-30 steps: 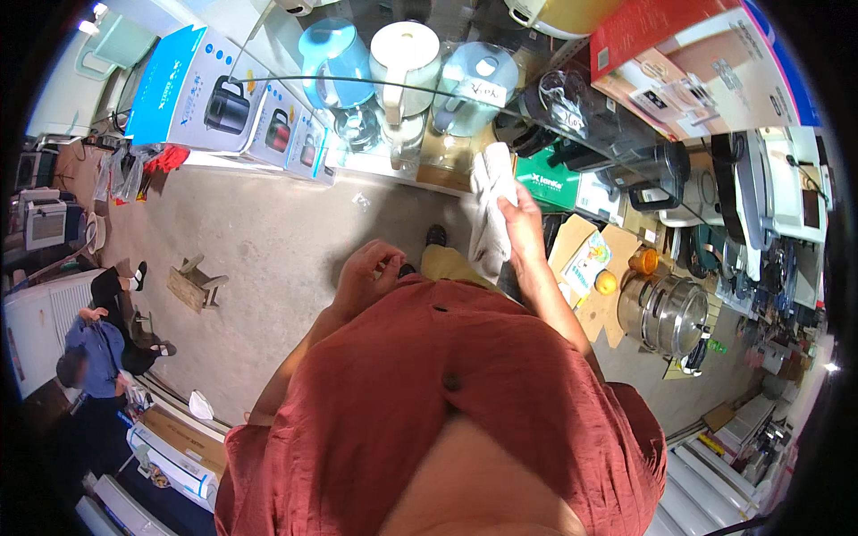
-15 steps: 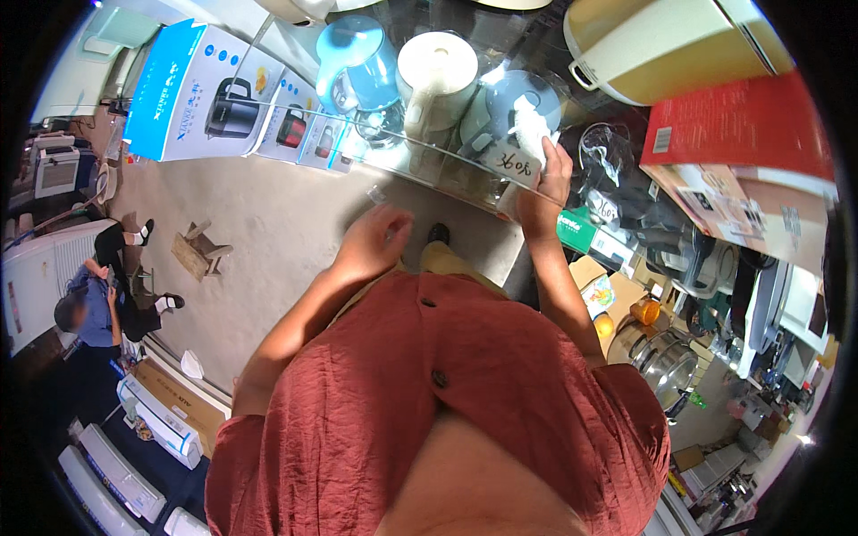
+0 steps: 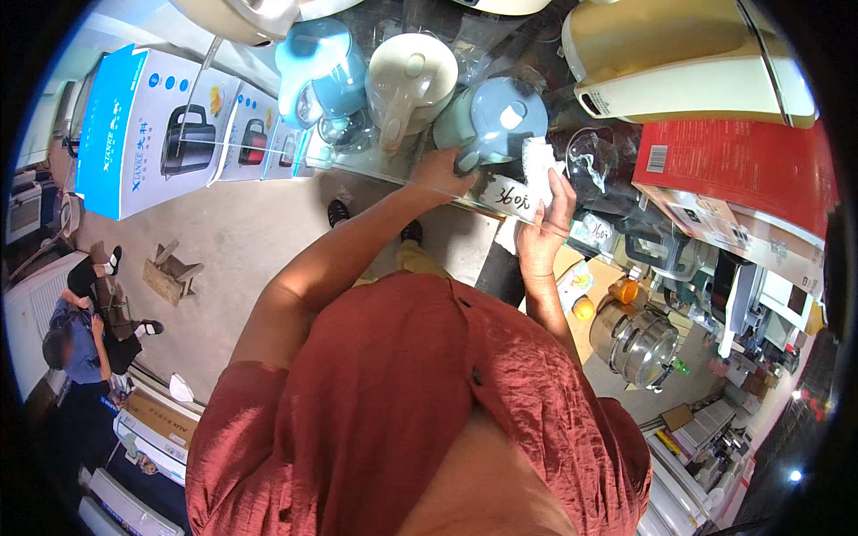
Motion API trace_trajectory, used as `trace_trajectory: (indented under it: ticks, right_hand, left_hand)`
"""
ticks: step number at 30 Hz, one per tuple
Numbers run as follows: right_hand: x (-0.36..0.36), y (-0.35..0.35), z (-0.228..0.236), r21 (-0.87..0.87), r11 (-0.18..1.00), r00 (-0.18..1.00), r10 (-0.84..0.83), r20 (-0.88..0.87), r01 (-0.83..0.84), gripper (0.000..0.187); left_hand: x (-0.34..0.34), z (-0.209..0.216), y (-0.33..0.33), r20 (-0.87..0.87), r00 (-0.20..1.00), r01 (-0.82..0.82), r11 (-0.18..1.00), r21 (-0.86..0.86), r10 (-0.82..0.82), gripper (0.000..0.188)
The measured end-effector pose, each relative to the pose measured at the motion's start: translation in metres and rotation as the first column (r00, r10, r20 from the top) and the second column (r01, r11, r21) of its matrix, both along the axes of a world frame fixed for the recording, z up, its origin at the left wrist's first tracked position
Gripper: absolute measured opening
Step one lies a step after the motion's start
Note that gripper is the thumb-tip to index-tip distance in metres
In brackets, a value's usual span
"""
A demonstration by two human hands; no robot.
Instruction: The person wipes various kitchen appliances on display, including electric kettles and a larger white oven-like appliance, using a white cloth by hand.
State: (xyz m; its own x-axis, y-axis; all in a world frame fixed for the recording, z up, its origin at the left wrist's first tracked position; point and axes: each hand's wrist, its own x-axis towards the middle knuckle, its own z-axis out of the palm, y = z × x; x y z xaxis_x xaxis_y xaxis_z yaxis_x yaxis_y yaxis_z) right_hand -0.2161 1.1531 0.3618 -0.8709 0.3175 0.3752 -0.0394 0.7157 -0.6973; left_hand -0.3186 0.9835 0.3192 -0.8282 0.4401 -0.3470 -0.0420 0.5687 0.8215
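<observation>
My left hand (image 3: 444,173) is closed at the handle of a blue-grey electric kettle (image 3: 505,116) on a glass shelf. Its fingertips are partly hidden behind the handle and the shelf edge. A crumpled white cloth or tissue (image 3: 538,166) is pinched in my right hand (image 3: 549,220), held against the kettle's right side. Just in front of the kettle, at the shelf edge, a white handwritten price card (image 3: 508,196) stands beside my right fingers. To the left are a cream-white kettle (image 3: 413,76) and a light blue kettle (image 3: 320,76).
Boxed kettles (image 3: 174,134) stand left of the shelf. On the right are a large gold-and-white appliance (image 3: 661,62) and a red box (image 3: 724,165). Below them sits a glass pot (image 3: 635,339). A small wooden stool (image 3: 170,272) is on the floor near a seated person (image 3: 80,335).
My left hand has moved up and right from in front of my body to the blue-grey kettle's handle. My right hand stays beside the kettle with the white cloth or tissue.
</observation>
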Motion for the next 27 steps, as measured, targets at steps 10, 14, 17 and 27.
trace_trajectory:
  ticks: [10, 14, 17, 27]
  right_hand:
    - [0.006, -0.004, 0.009, 0.118, 0.992, 0.998, 0.048, 0.047, -0.053, 0.044]
    - [0.003, -0.005, 0.006, 0.107, 0.993, 0.998, 0.054, 0.013, -0.055, 0.043]
    - [-0.003, -0.011, 0.013, 0.164, 0.984, 0.997, 0.057, 0.046, -0.063, 0.05]
    - [-0.021, -0.004, 0.011, 0.29, 0.956, 0.997, 0.056, -0.051, -0.039, 0.044]
  left_hand:
    - [0.028, -0.028, -0.013, 0.034, 0.997, 0.052, 0.965, 0.258, -0.063, 0.038]
    - [0.051, -0.043, -0.016, -0.146, 0.989, 0.042, 0.952, 0.304, 0.003, 0.029]
    - [0.065, -0.059, -0.011, -0.171, 0.982, -0.025, 0.944, 0.33, 0.086, 0.022]
    - [0.081, -0.025, -0.02, -0.047, 0.996, -0.062, 0.972, 0.226, 0.074, 0.036]
